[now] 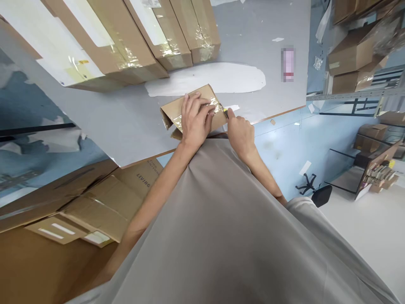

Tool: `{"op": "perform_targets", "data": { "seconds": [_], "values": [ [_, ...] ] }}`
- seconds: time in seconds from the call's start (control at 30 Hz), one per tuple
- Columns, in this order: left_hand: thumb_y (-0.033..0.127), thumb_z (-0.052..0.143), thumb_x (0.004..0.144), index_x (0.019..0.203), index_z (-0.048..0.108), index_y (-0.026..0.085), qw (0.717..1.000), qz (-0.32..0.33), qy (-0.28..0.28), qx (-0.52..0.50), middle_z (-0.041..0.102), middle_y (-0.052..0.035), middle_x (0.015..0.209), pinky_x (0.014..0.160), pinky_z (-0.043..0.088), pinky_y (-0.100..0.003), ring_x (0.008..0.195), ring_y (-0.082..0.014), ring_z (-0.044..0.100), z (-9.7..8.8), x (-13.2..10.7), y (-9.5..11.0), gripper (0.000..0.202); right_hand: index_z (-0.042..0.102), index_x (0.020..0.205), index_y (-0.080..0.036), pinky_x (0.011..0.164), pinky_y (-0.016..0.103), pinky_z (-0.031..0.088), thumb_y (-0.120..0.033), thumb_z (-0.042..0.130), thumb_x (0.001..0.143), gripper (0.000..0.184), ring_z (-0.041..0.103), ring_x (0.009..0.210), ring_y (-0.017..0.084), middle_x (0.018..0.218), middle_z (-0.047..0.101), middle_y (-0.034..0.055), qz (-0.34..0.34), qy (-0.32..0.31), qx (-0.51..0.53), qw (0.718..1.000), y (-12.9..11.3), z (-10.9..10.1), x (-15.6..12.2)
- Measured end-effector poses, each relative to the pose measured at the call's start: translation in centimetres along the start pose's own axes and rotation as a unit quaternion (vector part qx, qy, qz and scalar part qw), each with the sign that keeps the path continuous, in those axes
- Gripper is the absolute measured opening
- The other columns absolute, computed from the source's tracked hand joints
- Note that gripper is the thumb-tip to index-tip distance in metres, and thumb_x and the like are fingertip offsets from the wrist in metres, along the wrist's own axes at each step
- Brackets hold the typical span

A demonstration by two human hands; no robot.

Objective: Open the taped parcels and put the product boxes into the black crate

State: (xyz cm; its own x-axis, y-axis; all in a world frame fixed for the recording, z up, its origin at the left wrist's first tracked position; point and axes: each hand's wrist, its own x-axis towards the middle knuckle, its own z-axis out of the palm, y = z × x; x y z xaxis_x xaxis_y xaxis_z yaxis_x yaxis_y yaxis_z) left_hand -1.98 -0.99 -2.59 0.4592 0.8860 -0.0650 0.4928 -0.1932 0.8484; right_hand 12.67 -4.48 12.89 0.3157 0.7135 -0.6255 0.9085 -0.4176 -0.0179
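Observation:
A small cardboard box (172, 108) lies tilted at the near edge of the grey table, with shiny clear tape across its right part. Its left end stands open, flaps showing. Across its upper face lies my left hand (194, 118), fingers spread and pressing on the cardboard. My right hand (241, 134) is closed around a box cutter (225, 112) with a yellow and black part showing. The cutter's tip is at the right edge of the box; my fist hides most of its handle, and I cannot tell how far the blade goes in.
Large taped cartons (136, 46) stand in a row at the table's back left. The grey table (243, 46) has a white worn patch (218, 79) and a blurred pink item (288, 64). More cartons (104, 202) sit below left. Shelves with boxes (351, 55) and an office chair (321, 195) are at right.

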Motion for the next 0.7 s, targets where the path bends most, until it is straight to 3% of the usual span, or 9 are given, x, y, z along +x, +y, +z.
{"op": "perform_targets", "data": {
  "seconds": [0.1,0.2,0.43,0.6,0.7],
  "values": [
    [0.062,0.058,0.119,0.133,0.080,0.037,0.999,-0.005,0.002,-0.031,0.078,-0.0076,0.158,0.156,0.021,-0.074,0.178,-0.0372,0.050,-0.4,-0.3,0.1,0.036,0.054,0.176,-0.018,0.109,0.049,0.066,-0.040,0.052,0.129,0.052,0.085,0.125,0.038,0.129,0.086,0.0231,-0.006,-0.002,0.004,1.000,0.5,0.6,-0.2],
    [0.058,0.064,0.117,0.135,0.079,0.039,0.999,-0.013,0.001,-0.035,0.076,-0.0069,0.162,0.155,0.021,-0.075,0.177,-0.0399,0.050,-0.6,-0.2,0.3,0.030,0.049,0.180,-0.016,0.107,0.049,0.067,-0.041,0.046,0.130,0.056,0.086,0.122,0.039,0.128,0.086,0.0243,-0.013,0.000,0.018,1.000,0.6,1.0,0.0],
    [0.059,0.067,0.115,0.131,0.080,0.039,0.999,-0.036,-0.004,-0.006,0.076,-0.0077,0.162,0.155,0.019,-0.076,0.180,-0.0407,0.047,-0.7,-0.7,0.6,0.029,0.055,0.177,-0.017,0.103,0.049,0.070,-0.034,0.043,0.129,0.052,0.088,0.118,0.037,0.124,0.087,0.0227,-0.015,-0.020,0.039,0.999,0.8,1.6,0.1],
    [0.073,0.065,0.114,0.122,0.080,0.032,0.998,-0.049,-0.012,0.029,0.076,-0.0070,0.163,0.154,0.018,-0.077,0.187,-0.0397,0.033,-1.1,-0.7,1.2,0.045,0.053,0.182,-0.019,0.102,0.049,0.071,-0.027,0.044,0.128,0.055,0.089,0.121,0.037,0.131,0.086,0.0249,-0.016,-0.051,0.043,0.998,0.9,0.6,0.2],
    [0.069,0.066,0.115,0.121,0.080,0.034,0.998,-0.049,0.006,0.031,0.077,-0.0085,0.161,0.153,0.017,-0.081,0.182,-0.0416,0.043,-1.4,-0.6,1.2,0.038,0.053,0.184,-0.021,0.098,0.046,0.070,-0.015,0.041,0.125,0.060,0.089,0.119,0.036,0.130,0.087,0.0230,-0.015,-0.077,0.022,0.997,1.7,-0.2,-1.0]
  ]
}}
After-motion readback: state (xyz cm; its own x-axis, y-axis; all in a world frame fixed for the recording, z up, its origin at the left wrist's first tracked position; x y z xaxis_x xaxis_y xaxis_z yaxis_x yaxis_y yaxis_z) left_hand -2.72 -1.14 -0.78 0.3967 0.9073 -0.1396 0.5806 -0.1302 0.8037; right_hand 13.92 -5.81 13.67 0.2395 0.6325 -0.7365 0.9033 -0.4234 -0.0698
